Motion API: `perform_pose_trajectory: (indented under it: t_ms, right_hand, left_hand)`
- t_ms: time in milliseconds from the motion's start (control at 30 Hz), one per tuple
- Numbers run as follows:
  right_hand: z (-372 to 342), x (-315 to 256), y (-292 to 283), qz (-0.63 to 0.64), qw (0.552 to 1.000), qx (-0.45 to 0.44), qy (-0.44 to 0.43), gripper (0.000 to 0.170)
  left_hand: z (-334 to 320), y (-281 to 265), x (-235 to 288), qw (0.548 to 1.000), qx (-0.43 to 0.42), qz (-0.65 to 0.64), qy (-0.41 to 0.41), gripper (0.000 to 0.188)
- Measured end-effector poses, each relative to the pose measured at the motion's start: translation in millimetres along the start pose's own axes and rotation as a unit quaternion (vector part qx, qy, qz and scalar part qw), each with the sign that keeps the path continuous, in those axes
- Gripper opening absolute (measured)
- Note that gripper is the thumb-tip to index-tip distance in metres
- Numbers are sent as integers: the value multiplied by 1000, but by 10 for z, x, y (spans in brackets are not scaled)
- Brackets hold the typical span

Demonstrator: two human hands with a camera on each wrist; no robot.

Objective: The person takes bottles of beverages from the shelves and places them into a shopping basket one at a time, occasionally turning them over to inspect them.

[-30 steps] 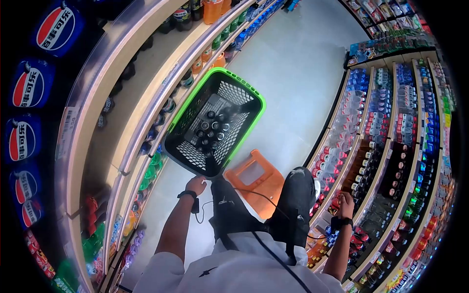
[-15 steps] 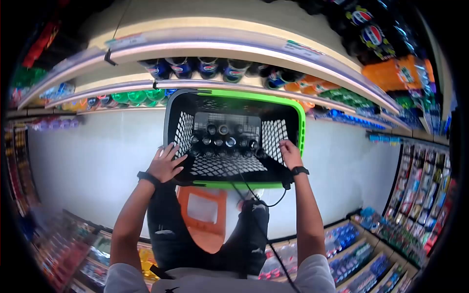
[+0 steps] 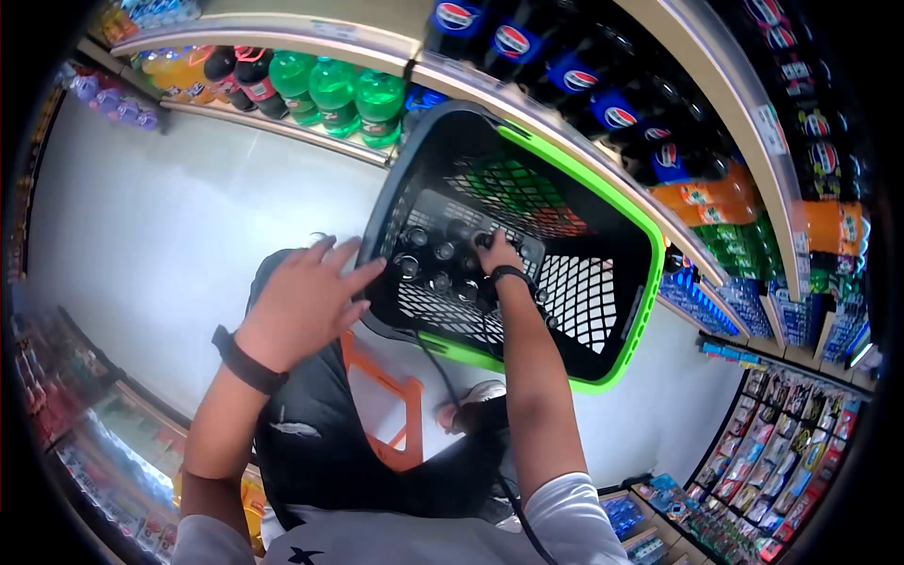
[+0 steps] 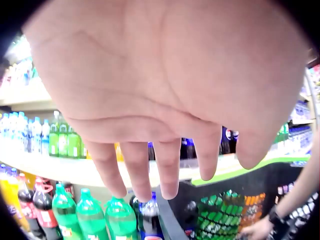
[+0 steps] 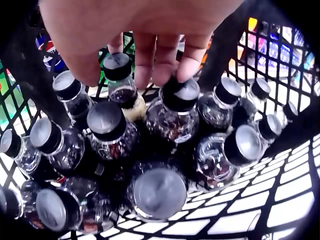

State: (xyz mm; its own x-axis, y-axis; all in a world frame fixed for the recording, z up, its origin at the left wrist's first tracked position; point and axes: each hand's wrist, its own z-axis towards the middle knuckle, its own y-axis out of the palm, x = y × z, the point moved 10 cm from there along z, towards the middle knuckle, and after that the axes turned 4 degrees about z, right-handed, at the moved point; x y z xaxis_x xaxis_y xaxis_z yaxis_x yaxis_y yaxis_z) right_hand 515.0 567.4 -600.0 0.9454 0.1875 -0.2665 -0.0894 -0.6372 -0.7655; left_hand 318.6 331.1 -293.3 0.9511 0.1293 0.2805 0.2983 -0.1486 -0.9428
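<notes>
A black shopping basket (image 3: 435, 350) with a green rim holds several small clear bottles (image 5: 160, 192) of dark contents with black caps. My right hand (image 3: 502, 254) reaches down into it among the bottles. In the right wrist view its fingers (image 5: 145, 60) hang loosely, fingertips right at a black cap (image 5: 186, 95); another cap (image 5: 117, 66) stands between thumb and fingers. My left hand (image 3: 306, 299) is spread beside the basket's dark end, fingertips near its edge. The left wrist view shows its open palm (image 4: 165, 80) and straight fingers, holding nothing.
Drink shelves curve round the basket, with green soda bottles (image 3: 334, 97) and dark Pepsi bottles (image 3: 574, 71) close behind it. An orange stool (image 3: 407, 428) is between the person's legs. A black cable (image 3: 443, 372) hangs across the basket's near side.
The view has turned from along the aisle to the shelf. My right hand has moved from the shelf side to the basket's right end, then in among the bottles. My left hand has lifted towards the camera.
</notes>
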Motion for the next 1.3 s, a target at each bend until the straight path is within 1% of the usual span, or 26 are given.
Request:
perform_pose_trajectory:
  t_ms: [33,67,133,200,267,333,433,467,533,567,600,667,700,733,800,833,867,900,933,1000,1067,1133,1167,1200,1267,1300]
  right_hand:
    - [84,4,20,18,1000,-4,-4,54]
    - [145,10,76,5,1000,-7,1,54]
    - [206,65,173,-45,999,-4,12,51]
    - [240,57,134,-55,998,30,-2,44]
    - [192,123,41,-47,997,47,43,31]
    - [120,202,-4,-40,996,77,7,30]
    - [-212,165,-398,-1,990,128,-53,26]
    - [-387,129,-624,35,977,175,-119,23]
    - [-744,148,-1074,74,971,180,-135,22]
    - [-992,95,-1349,80,958,210,-178,22]
    - [-1242,26,-1595,101,960,192,-178,22]
    - [-1846,-182,-2124,79,935,239,-251,21]
    - [-2134,-246,-2354,95,940,235,-227,19]
    - [-2421,-312,-2576,118,935,241,-232,16]
    - [-2971,-382,-2951,151,924,241,-254,14]
    - [-3234,-409,-3109,164,912,243,-287,14]
    - [-3477,-410,-3220,205,912,220,-277,14]
    - [-3723,-419,-3319,237,901,213,-294,13]
    - [-3964,-441,-3402,270,888,205,-312,13]
    - [-4440,-533,-3492,323,868,155,-344,16]
    - [-4800,-560,-3503,376,840,102,-378,17]
    - [-5111,-586,-3473,375,822,96,-417,20]
    - [-5278,-607,-3466,360,819,112,-432,21]
    - [-5423,-627,-3449,345,815,123,-448,22]
    - [-5700,-667,-3424,295,812,132,-486,25]
    - [-5836,-673,-3418,267,810,157,-497,26]
  left_hand:
    - [-67,166,-111,998,-52,-8,-17,46]
    - [-148,232,-167,997,-60,-24,-29,46]
    - [-163,229,-227,999,-36,18,-28,45]
    - [-169,225,-303,999,-33,-7,-32,44]
    - [-201,273,-317,999,-39,-17,-25,42]
    - [-219,209,-358,998,-33,-35,-29,42]
    - [-209,172,-431,999,-19,-30,-32,43]
    - [-211,155,-453,999,-10,-13,-41,43]
    - [-200,74,-376,1000,8,7,-20,43]
    - [-191,59,-358,999,-12,1,-31,42]
    - [-195,42,-330,999,-30,-4,-44,42]
    - [-169,-166,-117,1000,14,18,-17,43]
    - [-152,-326,66,999,35,21,13,44]
    - [-152,-478,259,997,56,23,42,46]
    - [-165,-725,623,993,87,8,78,51]
    - [-206,-893,863,985,114,-19,126,54]
    - [-271,-1053,1089,974,139,-43,174,57]
    - [-345,-1212,1275,963,177,-48,197,68]
    - [-394,-1311,1419,960,189,-38,204,68]
    - [-574,-1555,1667,935,256,-53,240,79]
    - [-680,-1558,1866,934,255,0,248,90]
    - [-822,-1551,2011,923,224,-85,300,92]
    - [-839,-1516,2046,950,116,-107,270,91]
    - [-951,-1592,2062,918,169,-175,314,85]
    - [-1085,-1608,2113,882,173,-261,352,80]
    - [-1130,-1625,2163,888,166,-250,348,80]
